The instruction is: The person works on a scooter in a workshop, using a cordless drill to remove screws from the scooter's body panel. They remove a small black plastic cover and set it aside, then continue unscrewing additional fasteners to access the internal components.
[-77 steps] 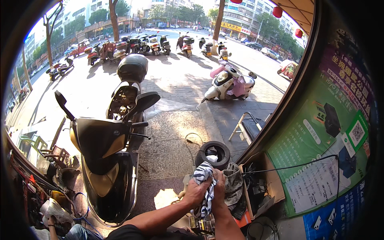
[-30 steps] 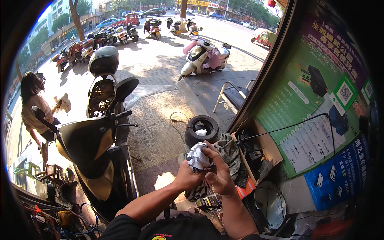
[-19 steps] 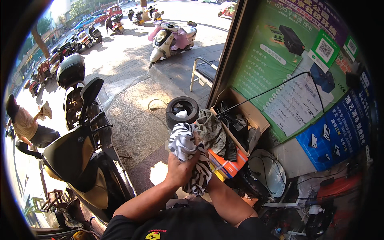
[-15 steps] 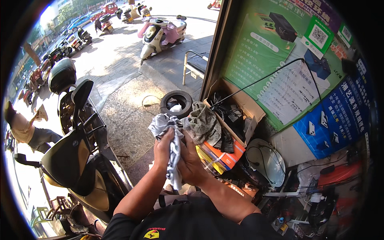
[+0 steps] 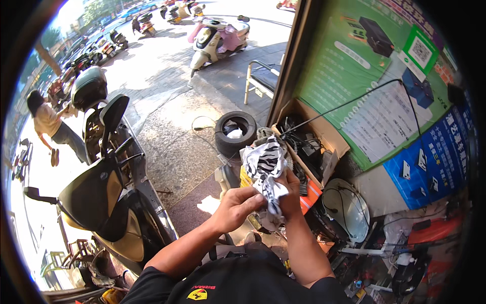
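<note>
A white rag [image 5: 268, 159] with black zebra-like stripes is bunched between my hands in front of my chest. My left hand [image 5: 235, 209] is closed, thumb and fingers pinching the rag's lower left edge. On the other side my right hand [image 5: 290, 195] grips the rag, its fingers partly hidden behind the cloth. The rag covers much of a grey-green cloth on the boxes beyond. Just past it on the ground lies a black tyre [image 5: 236, 133] with something white inside.
On the left stands a black and gold scooter [image 5: 109, 202]. To the right are an open cardboard box [image 5: 324, 131] of cables, an orange box [image 5: 310, 197] and a round pale basin [image 5: 349, 210]. Outside, a person [image 5: 58, 126] walks by and a white scooter [image 5: 215, 43] is parked.
Both hands and the rag have shifted right. The rag has opened out more, showing its stripes, and the left hand has moved lower on it. The view has turned slightly left.
</note>
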`<state>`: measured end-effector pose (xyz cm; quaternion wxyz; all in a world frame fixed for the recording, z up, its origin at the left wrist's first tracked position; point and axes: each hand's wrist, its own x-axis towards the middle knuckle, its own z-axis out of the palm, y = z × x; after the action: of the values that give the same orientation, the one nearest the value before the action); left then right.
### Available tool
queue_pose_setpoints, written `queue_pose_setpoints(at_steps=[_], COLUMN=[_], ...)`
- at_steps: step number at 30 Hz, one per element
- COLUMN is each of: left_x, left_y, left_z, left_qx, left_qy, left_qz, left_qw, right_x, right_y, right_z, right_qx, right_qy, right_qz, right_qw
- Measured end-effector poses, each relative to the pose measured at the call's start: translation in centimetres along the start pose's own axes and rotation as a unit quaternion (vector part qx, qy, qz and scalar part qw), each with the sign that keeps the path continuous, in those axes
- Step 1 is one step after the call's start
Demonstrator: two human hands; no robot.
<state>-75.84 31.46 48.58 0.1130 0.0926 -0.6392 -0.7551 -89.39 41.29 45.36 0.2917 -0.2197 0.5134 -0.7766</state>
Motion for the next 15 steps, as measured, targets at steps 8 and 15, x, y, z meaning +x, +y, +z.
queue_pose_setpoints(at_steps=[8,15], left_x=[3.3,4.5], left_y=[-2.9,-6.8], left_z=[0.0,-4.0], left_qx=[-0.096,-0.261], left_qy=[0.340,0.184], left_qz=[0.318,0.123], left_qw=[0.880,0.939], right_x=[-2.1,-3.9], right_y=[0.9,1.0], right_z=[4.5,6.8], right_qx=[0.108,-0.270], right_qy=[-0.122,-0.124], right_qz=[0.028,-0.206], right_qw=[0.986,0.932])
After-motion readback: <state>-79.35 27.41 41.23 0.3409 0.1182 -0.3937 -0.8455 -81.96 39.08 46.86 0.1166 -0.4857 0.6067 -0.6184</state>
